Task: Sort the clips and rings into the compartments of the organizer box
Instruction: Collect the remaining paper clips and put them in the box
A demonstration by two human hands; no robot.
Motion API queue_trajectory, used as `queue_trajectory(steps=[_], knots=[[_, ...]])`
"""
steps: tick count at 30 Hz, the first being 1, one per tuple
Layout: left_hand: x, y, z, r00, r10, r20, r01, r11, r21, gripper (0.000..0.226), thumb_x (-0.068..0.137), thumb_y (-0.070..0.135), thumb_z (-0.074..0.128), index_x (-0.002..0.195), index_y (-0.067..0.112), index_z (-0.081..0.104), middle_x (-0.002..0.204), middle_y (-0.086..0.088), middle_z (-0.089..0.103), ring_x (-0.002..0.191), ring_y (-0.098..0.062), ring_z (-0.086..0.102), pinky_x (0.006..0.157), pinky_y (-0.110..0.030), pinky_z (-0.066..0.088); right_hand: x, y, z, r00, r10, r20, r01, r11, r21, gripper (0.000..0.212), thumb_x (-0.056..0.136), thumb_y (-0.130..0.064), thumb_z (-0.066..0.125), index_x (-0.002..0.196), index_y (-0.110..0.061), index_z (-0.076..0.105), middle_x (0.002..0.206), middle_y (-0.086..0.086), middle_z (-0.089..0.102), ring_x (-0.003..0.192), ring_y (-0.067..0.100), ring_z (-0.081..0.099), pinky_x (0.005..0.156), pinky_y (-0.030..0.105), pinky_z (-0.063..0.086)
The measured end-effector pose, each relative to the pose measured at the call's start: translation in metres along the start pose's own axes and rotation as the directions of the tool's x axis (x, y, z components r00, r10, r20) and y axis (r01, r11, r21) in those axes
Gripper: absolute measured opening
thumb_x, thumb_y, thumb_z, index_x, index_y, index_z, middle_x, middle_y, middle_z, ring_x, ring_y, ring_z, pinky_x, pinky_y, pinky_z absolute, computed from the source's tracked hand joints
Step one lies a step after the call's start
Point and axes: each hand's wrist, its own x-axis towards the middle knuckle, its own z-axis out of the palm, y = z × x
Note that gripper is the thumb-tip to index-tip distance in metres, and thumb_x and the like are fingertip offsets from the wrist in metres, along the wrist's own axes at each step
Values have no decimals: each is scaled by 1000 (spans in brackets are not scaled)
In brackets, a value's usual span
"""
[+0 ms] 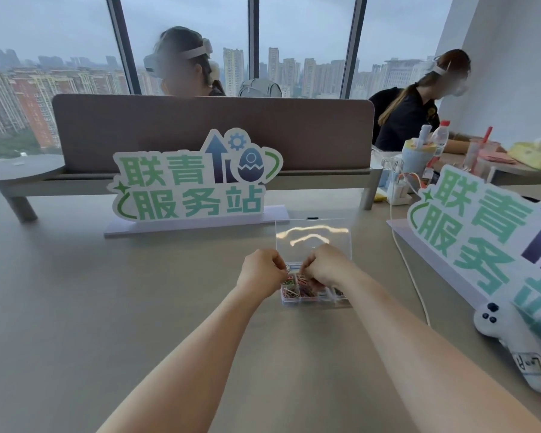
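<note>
A clear plastic organizer box [334, 299] stands on the table ahead of me, its see-through lid [313, 239] tilted up and back. Coloured paper clips [289, 292] fill its front-left compartments, with more clips in a loose heap behind them. My left hand [261, 268] hovers at the box's left edge, fingers pinched on a small clip or ring. My right hand [325, 265] is over the box's middle, fingers curled down into the clip heap and hiding most compartments; what it grips is hidden.
A green-lettered sign [194, 182] stands just behind the box, and a second sign [494, 245] leans at the right. A white cable [409, 270] runs down the table beside a white plush toy [512, 332]. Two people sit beyond the desk divider [213, 132].
</note>
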Motion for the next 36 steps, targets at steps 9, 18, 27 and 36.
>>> queue_trajectory(steps=[9,18,27,36], knots=[[24,2,12,996,-9,94,-4,991,132,17,76,9,67,65,20,60,84,-4,69,80,-24,70,75,-37,60,18,2,-2,1000,0,21,2,997,-83,22,76,6,53,88,-10,63,31,-6,52,45,17,57,51,25,53],[30,5,13,987,-1,163,-42,965,259,9,78,10,64,72,17,64,83,-7,73,86,-23,69,74,-29,53,26,1,2,1000,12,26,-9,995,-99,27,78,6,51,93,1,72,40,4,57,42,21,60,52,26,53],[29,2,11,989,55,139,-88,965,245,14,80,11,61,87,17,71,95,-4,72,85,-24,69,77,-31,55,25,-2,2,1000,-11,21,14,991,-132,27,77,5,55,89,-6,76,44,2,60,48,18,62,64,28,56],[21,-6,10,991,66,119,-91,970,223,24,83,5,53,91,14,73,93,-4,72,84,-23,67,78,-32,56,22,-4,4,1000,-8,-18,6,996,-91,25,73,3,54,89,2,74,85,22,72,59,24,58,51,26,42]])
